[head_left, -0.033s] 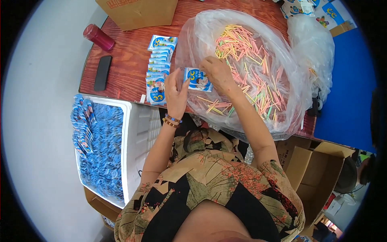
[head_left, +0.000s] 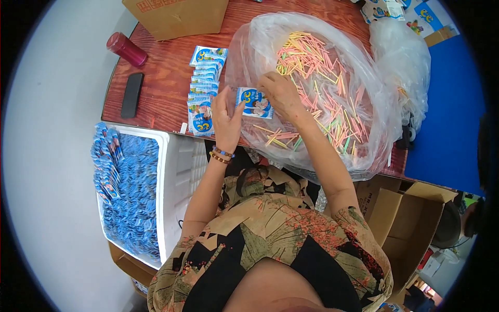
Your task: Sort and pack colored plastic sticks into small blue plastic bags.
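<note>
A small blue-and-white printed packet (head_left: 254, 104) lies over the near left part of a big clear plastic bag (head_left: 254, 52). My right hand (head_left: 280, 93) is closed in a pinch at the packet's upper right edge; its fingertips are partly hidden. At the packet's left side is my left hand (head_left: 227, 117), fingers stretched and apart, its thumb by the packet's edge. Inside the bag are many thin pink, yellow and green sticks (head_left: 312, 57). Just left of my left hand, an overlapping row of similar packets (head_left: 201, 112) rests on the red-brown table (head_left: 161, 99).
A white foam box (head_left: 163, 171) full of blue packets stands at the left, below the table edge. On the table are a black phone (head_left: 132, 95), a dark red cup (head_left: 127, 49) and a cardboard box (head_left: 179, 21). An open carton (head_left: 410, 223) sits at the lower right.
</note>
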A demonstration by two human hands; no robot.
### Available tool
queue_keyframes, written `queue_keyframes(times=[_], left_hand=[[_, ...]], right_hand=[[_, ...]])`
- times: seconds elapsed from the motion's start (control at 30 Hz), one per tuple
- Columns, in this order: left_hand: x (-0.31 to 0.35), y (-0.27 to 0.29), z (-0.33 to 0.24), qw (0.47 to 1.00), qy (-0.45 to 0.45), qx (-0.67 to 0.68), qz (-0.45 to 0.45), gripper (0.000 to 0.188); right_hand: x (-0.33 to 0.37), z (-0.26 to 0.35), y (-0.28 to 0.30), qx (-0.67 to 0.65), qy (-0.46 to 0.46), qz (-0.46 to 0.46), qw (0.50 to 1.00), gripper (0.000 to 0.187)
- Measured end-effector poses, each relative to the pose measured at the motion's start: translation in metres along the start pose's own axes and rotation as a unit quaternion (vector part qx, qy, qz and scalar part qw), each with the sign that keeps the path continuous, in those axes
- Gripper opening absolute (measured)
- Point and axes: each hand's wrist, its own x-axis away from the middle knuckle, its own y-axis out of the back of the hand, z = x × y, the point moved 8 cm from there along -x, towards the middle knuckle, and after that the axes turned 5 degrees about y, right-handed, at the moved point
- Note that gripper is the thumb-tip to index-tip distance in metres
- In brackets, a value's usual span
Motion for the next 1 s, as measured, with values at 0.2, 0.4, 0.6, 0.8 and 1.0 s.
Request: queue_keyframes(times=[0.2, 0.4, 0.6, 0.8, 1.0], left_hand=[[-0.014, -0.034, 0.019, 0.96, 0.139, 0.218, 0.104, 0.015], [0.001, -0.057, 0.017, 0.889, 0.224, 0.385, 0.103, 0.011], [0.015, -0.065, 0.023, 0.869, 0.234, 0.427, 0.092, 0.013], [0.02, -0.063, 0.027, 0.853, 0.255, 0.444, 0.096, 0.014], [0.02, -0.066, 0.025, 0.856, 0.264, 0.439, 0.075, 0.011]], right_hand=[[0.02, -0.02, -0.002, -0.335, -0.23, 0.09, 0.909, 0.007], [0.072, -0.033, -0.013, -0.48, -0.363, 0.026, 0.798, 0.011], [0.088, -0.037, -0.01, -0.461, -0.398, -0.002, 0.793, 0.011], [0.089, -0.028, -0.01, -0.515, -0.413, -0.046, 0.75, 0.013], [0.09, -0.033, -0.012, -0.511, -0.379, -0.032, 0.771, 0.014]])
